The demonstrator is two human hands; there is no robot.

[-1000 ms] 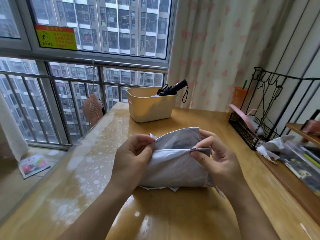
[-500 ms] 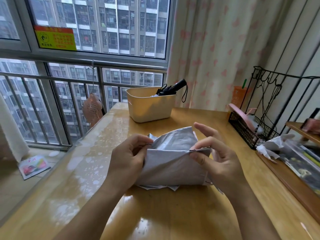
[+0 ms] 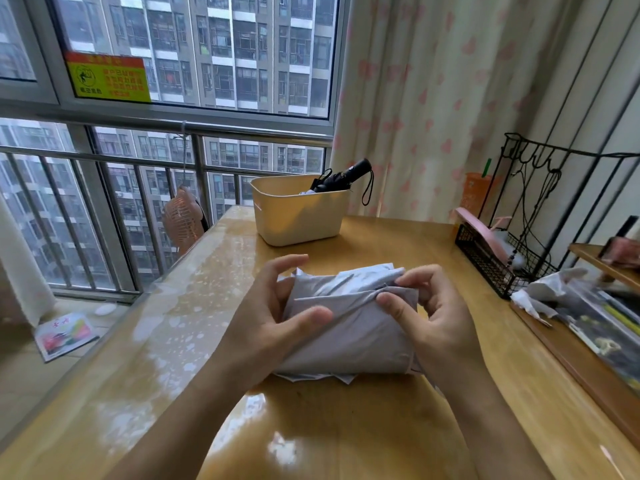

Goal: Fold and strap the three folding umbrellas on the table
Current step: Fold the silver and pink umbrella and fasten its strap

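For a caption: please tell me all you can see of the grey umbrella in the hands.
The pale grey umbrella is a bundle of matt fabric, pleated and rolled, lying sideways close to the wooden table. Pointed fabric edges stick out below. The left hand holds its left end; the right hand pinches a fold at the upper right. No strap shows.

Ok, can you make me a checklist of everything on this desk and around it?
Surface: glossy wooden table, window reflections.
Job's things: grey umbrella bunched, no strap visibly fastened; black umbrella leaning in beige basket.
Clutter: black wire rack, orange cup, crumpled white sheet.
Hands: left hand grips the grey umbrella's side; right hand pinches a fabric fold.
Cables: thin dark cords hang on the rack.
Surroundings: window, railing, pink fan, curtain, booklet on floor.
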